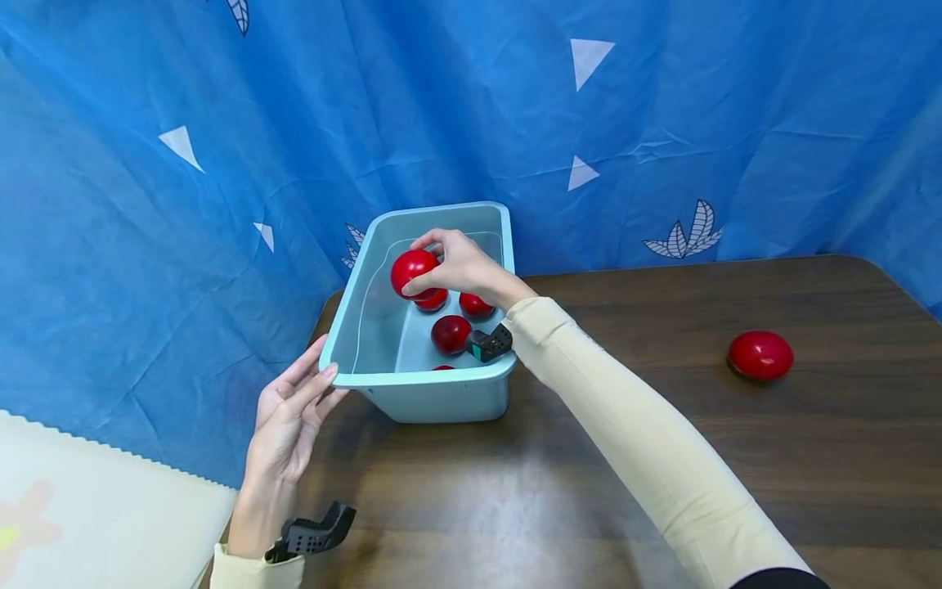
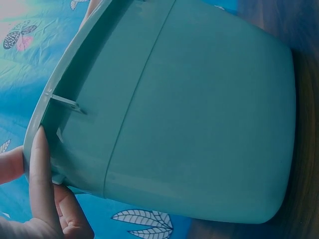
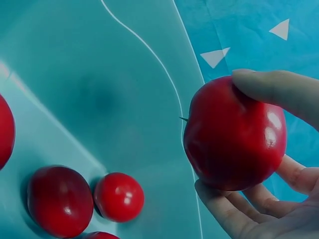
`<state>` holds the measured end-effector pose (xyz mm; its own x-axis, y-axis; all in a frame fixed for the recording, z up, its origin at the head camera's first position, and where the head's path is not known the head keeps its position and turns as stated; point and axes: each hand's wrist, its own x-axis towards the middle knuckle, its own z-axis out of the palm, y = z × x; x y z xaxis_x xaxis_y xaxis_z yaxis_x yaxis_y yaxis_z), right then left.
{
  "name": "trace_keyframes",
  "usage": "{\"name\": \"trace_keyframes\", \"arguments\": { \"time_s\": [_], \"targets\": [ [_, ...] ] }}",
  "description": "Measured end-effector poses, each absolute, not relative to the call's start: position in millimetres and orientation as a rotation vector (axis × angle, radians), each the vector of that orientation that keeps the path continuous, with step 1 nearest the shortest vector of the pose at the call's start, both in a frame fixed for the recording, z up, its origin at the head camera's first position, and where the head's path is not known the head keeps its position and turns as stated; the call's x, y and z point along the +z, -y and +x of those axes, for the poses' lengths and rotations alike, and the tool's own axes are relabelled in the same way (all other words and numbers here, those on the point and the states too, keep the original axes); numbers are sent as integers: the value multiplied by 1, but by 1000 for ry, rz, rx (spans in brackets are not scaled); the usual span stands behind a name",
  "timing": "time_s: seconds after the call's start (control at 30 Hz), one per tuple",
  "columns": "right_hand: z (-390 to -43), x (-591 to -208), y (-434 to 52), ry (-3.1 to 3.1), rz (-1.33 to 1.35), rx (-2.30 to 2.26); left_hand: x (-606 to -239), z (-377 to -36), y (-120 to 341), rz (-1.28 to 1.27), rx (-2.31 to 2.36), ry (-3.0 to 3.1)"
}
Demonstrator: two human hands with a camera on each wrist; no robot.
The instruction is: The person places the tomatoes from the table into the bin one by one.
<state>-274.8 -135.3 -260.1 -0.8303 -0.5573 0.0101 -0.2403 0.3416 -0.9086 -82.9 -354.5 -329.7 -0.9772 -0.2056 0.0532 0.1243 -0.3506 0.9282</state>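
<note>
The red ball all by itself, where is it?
In the head view the lone red ball lies on the brown table, far to the right of the blue tub and apart from both hands.

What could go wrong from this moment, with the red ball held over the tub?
The right hand holds the red ball only with fingertips above the tub; it may slip and bounce off the balls already inside. The left hand merely touches the tub's corner with straight fingers, so the tub, near the table edge, might shift. The loose ball on the table may roll.
</note>
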Motion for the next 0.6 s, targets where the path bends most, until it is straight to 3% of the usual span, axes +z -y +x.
{"name": "trace_keyframes", "arguments": {
  "time_s": [0.6],
  "targets": [
    [-276,-255,137,-2317,-663,-1414,-323,-83,353,150,-2425,1659]
  ]
}}
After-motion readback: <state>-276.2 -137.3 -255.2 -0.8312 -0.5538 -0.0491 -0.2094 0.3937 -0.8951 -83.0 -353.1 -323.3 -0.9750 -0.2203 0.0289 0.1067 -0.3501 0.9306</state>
